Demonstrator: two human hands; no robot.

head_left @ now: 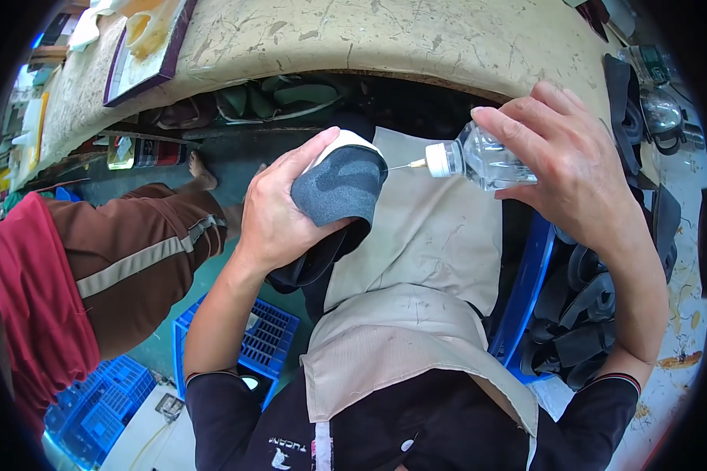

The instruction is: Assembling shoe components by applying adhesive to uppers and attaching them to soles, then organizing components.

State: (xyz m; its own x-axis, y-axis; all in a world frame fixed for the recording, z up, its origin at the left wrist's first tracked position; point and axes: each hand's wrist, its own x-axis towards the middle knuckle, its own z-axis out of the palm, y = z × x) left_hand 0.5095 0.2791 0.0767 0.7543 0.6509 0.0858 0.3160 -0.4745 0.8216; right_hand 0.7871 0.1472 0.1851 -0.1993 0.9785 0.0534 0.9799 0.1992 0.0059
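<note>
Fingers, left hand (279, 212): wrapped around the grey shoe upper (339, 187), thumb along its top edge, clamped on it from the left side.
Fingers, right hand (577, 169): curled around the clear squeeze bottle (487, 159), closed on its body.
Shoe upper: dark grey fabric with a pale rim at the top; held in the air above the beige apron (416, 259) on the lap, just below the near edge of the worktop (416, 39).
Squeeze bottle: lies almost level, white cap and thin needle nozzle (407, 166) pointing left; the nozzle tip is at the right edge of the shoe upper; contact cannot be confirmed.
Worktop: worn, cream, scratched; curves across the top of the view.
Left side: another person's leg in brown trousers (141, 251) with a pale stripe; blue crates (251, 341) on the floor.
Right side: heap of dark straps (581, 314) beside a blue seat edge.
</note>
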